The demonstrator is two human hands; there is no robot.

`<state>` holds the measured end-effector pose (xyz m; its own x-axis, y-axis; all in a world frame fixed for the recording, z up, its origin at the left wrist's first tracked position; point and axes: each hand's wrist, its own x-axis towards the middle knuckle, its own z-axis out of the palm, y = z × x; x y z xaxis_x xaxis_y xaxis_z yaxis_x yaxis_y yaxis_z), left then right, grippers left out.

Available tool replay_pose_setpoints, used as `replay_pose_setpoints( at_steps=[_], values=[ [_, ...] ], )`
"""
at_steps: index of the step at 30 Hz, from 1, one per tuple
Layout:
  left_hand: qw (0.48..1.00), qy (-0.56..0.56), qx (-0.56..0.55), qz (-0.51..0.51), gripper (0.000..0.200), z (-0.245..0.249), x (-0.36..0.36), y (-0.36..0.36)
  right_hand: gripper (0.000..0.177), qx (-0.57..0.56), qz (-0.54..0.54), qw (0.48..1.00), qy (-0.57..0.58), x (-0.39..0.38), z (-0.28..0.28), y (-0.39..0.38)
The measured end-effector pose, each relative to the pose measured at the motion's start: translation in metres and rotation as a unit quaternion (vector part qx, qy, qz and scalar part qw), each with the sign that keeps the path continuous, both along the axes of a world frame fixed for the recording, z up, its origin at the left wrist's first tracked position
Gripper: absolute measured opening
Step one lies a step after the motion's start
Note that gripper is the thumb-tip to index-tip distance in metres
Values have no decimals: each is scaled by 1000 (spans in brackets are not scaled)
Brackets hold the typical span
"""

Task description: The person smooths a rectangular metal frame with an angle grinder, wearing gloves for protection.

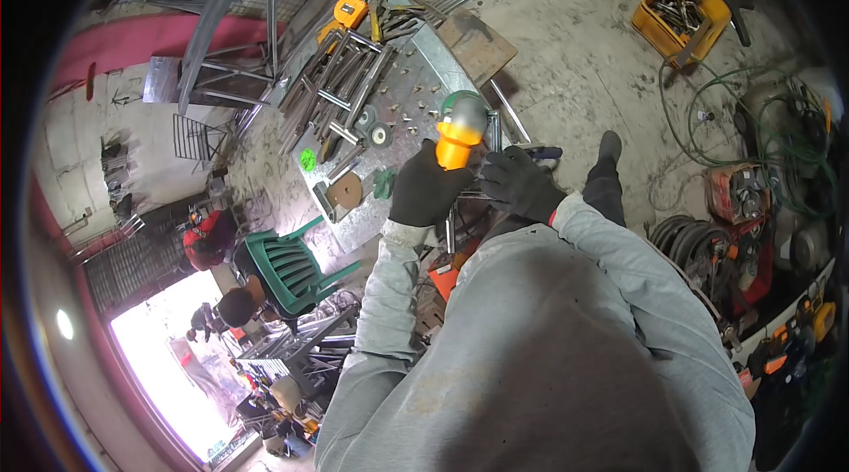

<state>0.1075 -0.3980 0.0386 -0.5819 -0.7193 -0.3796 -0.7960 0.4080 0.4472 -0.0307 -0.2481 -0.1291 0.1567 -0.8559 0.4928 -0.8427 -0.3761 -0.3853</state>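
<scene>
My left hand [429, 186], in a dark glove, is closed round the yellow body of an angle grinder [455, 147]. The grinder's grey head and green disc are over the near edge of the metal worktable [423, 132]. Beside it my right hand [523, 186], also gloved, is closed on a piece of square metal tube [494, 129] that runs up past the grinder's head. The palm side of that hand is hidden. On the table by my left hand lie a brown disc [345, 190], a crumpled green cloth [384, 183] and a small wheel [380, 135].
Metal tubes [340, 74], an orange tape measure [350, 11] and pliers cover the table's far side. A brown board [478, 43] juts from its corner. Yellow crate [681, 17], hoses [743, 154] and a red machine [736, 194] stand right; a green chair [287, 269] and a person [239, 304] are left.
</scene>
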Motion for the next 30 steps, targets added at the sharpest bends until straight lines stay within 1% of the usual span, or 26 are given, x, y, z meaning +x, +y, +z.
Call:
replay_pose_setpoints(
  at_steps=[1,4,6,7,9,12,13,14,15,16,17,18,19,21,23,25,27,29,30],
  values=[
    [1000,0,-1,2,52,2,-1,1,28,5,2,1000,-9,1,-1,0],
    [1000,-3,-11,-26,52,1,-4,3,28,-9,0,1000,-14,0,-2,1],
    [999,25,17,33,52,-1,-6,0,25,-26,-11,1000,-12,-1,-1,1],
    [999,25,17,33,52,1,-6,0,22,-45,-17,999,-9,-2,1,0],
    [1000,-4,21,-3,53,6,-7,-1,22,-42,-16,999,-5,-1,2,-3],
    [1000,4,9,10,54,-1,3,-3,21,-42,-13,999,-10,-2,3,-4],
    [1000,4,9,9,54,-11,15,-9,20,-45,-9,999,-18,-3,4,-3],
    [999,28,-17,-28,55,-25,33,-19,20,-45,-10,999,-17,-3,4,-2],
    [996,52,-44,-65,55,-16,32,-21,24,-12,2,1000,-17,-3,3,0],
    [994,-1,57,92,55,1,19,-16,28,20,14,1000,-18,-2,2,0],
    [994,-1,56,93,55,-6,24,-17,28,18,14,1000,-19,-1,0,0],
    [998,25,-34,-45,55,-12,27,-16,29,25,14,999,-19,0,-1,0],
    [975,51,-122,-180,55,-18,31,-16,30,33,16,999,-19,0,-2,0],
    [996,81,-37,-26,56,-31,20,0,31,12,9,1000,-11,-1,-2,0],
    [995,86,-38,-26,55,-31,10,11,32,-12,5,1000,-5,1,-2,-2],
    [996,48,45,63,54,-13,-2,21,33,-3,3,1000,-17,1,-4,-1],
    [997,46,24,62,54,-16,10,19,34,13,10,1000,-8,1,-7,-2],
    [994,34,-3,108,53,-14,26,10,36,30,17,999,0,1,-9,0],
    [992,10,-37,124,52,-8,33,7,38,46,22,999,-5,0,-5,0]
  ],
)
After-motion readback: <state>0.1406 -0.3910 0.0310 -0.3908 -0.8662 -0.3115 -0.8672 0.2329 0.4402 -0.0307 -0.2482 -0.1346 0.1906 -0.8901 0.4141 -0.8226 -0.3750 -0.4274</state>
